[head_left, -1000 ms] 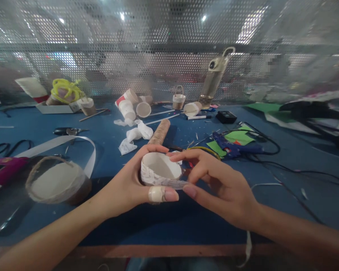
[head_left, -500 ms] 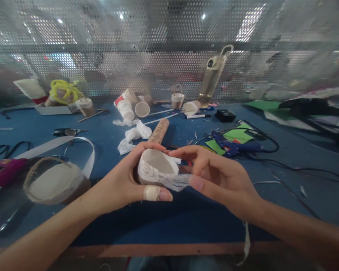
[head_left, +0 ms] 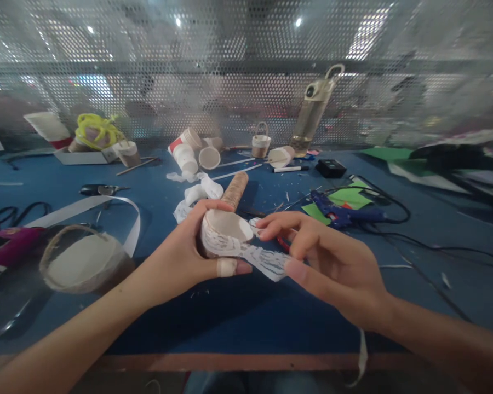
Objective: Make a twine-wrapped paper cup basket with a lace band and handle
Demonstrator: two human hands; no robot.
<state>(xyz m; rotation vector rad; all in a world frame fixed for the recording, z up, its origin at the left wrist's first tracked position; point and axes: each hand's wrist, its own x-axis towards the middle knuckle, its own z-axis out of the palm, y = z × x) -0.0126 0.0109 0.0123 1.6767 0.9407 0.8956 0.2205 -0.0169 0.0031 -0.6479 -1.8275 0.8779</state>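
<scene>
Left grip (head_left: 178, 260) around one cup (head_left: 227, 227)

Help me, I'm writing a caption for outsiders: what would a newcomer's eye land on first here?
Probably the white lace strip at centre, stretched from the small cup in the left hand to the right hand. Next, perhaps, the bright yellow cord at the back left and the tall bottle by the mesh screen, right of centre. The blue glue gun also stands out on the right.
</scene>
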